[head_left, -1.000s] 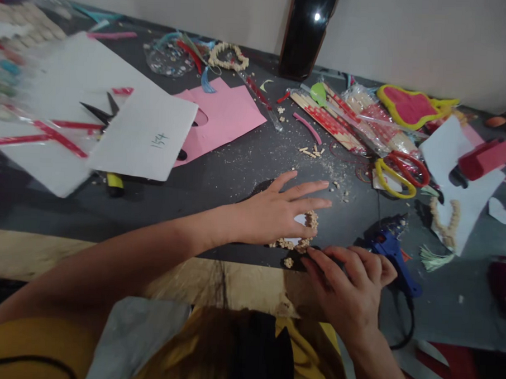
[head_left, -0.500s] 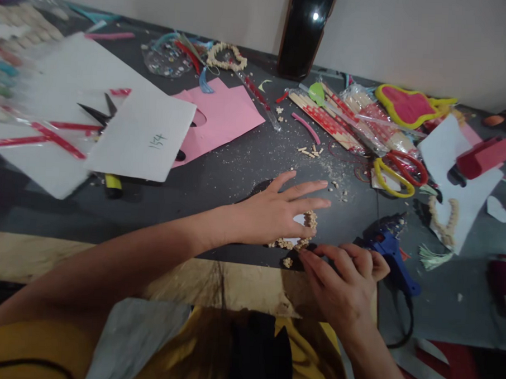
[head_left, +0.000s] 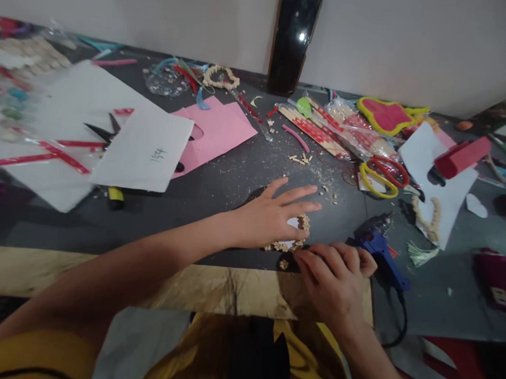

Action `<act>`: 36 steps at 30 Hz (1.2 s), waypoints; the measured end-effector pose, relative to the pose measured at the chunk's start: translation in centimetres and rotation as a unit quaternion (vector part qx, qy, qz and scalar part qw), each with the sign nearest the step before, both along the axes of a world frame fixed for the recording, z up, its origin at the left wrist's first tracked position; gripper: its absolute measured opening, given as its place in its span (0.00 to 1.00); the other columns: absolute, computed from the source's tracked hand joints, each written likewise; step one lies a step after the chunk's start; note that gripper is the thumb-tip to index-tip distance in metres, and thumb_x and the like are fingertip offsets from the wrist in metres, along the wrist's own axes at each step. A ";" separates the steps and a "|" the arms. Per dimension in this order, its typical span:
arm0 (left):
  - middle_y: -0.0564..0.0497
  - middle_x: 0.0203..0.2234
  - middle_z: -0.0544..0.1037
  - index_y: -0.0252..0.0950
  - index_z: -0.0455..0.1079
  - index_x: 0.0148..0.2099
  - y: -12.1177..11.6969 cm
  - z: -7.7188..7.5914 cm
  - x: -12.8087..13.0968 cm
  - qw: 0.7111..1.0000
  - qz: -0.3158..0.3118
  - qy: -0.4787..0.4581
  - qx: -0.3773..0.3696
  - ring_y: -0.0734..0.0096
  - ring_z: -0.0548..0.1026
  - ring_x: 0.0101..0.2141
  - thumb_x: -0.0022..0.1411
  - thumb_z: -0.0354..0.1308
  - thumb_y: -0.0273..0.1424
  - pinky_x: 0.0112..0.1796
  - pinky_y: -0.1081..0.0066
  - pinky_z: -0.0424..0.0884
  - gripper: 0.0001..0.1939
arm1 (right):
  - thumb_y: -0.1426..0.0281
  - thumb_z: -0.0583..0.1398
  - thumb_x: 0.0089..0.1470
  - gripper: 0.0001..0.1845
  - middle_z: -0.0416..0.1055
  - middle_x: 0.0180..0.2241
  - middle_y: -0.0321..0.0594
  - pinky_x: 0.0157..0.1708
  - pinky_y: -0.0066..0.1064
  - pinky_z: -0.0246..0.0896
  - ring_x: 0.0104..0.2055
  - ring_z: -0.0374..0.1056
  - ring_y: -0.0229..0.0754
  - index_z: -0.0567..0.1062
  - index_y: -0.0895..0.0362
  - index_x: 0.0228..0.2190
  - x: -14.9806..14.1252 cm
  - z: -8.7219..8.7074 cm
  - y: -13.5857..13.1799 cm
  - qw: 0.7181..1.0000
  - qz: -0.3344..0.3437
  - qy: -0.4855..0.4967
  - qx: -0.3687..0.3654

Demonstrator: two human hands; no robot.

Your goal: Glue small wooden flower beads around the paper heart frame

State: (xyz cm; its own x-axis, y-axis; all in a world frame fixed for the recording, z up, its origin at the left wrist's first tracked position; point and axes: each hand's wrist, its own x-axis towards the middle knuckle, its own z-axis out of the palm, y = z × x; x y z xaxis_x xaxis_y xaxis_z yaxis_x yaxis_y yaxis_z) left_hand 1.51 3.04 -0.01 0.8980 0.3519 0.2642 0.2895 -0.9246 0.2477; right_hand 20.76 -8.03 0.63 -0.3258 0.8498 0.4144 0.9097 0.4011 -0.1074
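My left hand (head_left: 272,215) lies flat with fingers stretched out on a small white paper shape edged with tan wooden bits (head_left: 295,239), on the dark table mat (head_left: 220,182). My right hand (head_left: 335,279) sits just below and right of that piece, fingers curled and pinched at its lower edge; what the fingertips hold is too small to name. A blue glue gun (head_left: 378,248) lies right beside my right hand, its cord running down past the wrist.
Yellow-and-red scissors (head_left: 382,173), packets of sticks (head_left: 323,125), pink paper (head_left: 216,129), white sheets (head_left: 143,148) with black scissors (head_left: 102,130), a red stapler (head_left: 462,157), another bead-edged shape (head_left: 428,216) and a dark phone (head_left: 293,40) against the wall surround the work spot. Crumbs litter the mat.
The view has tipped slightly, shifting everything a little down and left. Both hands stay on the bead-edged piece; my right hand has crept a bit closer to it.
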 end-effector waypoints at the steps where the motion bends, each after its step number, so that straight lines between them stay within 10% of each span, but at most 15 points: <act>1: 0.44 0.65 0.59 0.47 0.74 0.49 0.0 0.0 0.0 1.000 0.001 0.001 0.000 0.45 0.48 0.67 0.67 0.56 0.29 0.58 0.34 0.45 0.11 | 0.67 0.65 0.54 0.00 0.78 0.31 0.34 0.45 0.41 0.47 0.40 0.62 0.44 0.78 0.49 0.31 0.0 0.1 0.0 1.000 -0.002 0.003 0.003; 36: 0.44 0.66 0.57 0.48 0.72 0.51 0.0 -0.1 -0.1 1.000 0.002 0.015 -0.003 0.45 0.46 0.67 0.64 0.60 0.29 0.58 0.35 0.45 0.14 | 0.58 0.62 0.57 0.08 0.76 0.33 0.36 0.45 0.44 0.45 0.40 0.61 0.46 0.80 0.44 0.37 0.2 0.9 0.6 0.998 -0.005 -0.042 -0.049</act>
